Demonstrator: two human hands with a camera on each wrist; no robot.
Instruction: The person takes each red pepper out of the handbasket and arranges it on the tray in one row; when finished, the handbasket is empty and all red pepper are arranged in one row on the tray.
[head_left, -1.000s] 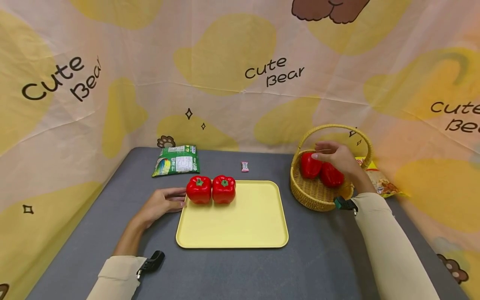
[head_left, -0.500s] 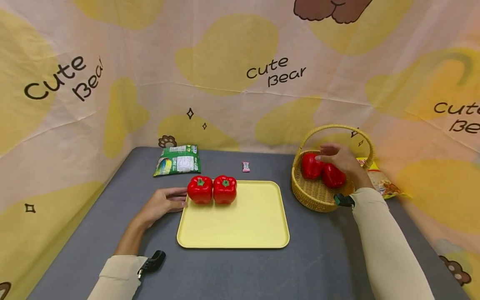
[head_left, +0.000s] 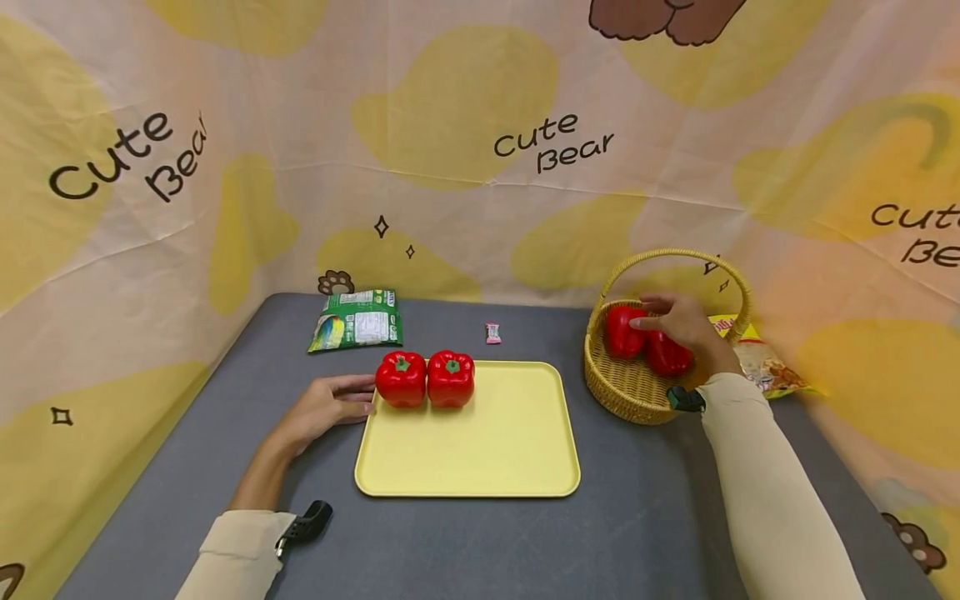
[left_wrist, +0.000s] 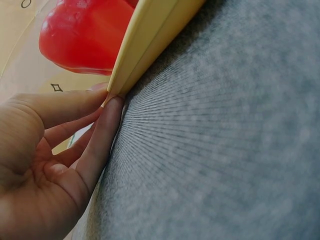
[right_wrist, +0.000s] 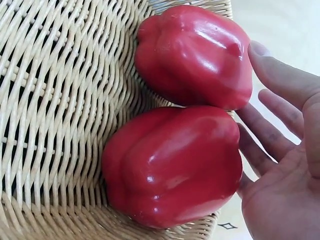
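Note:
My left hand pinches the rim of a yellow tray, thumb above and a finger beneath, as the left wrist view shows. Two red bell peppers stand side by side at the tray's back left. Inside a wicker basket at the right lie two more red bell peppers. My right hand is in the basket with its fingers extended. Its thumb meets the end of the left basket pepper, the upper one in the right wrist view; the other fingertips are partly hidden behind the peppers.
A green snack bag lies at the back left of the grey table. Behind the tray is a small pink wrapped candy. A yellow snack bag sits right of the basket, whose tall handle arches over my right hand.
My right hand has shifted slightly lower over the basket peppers, its thumb now against the left one. The left hand, the tray and its peppers keep their places.

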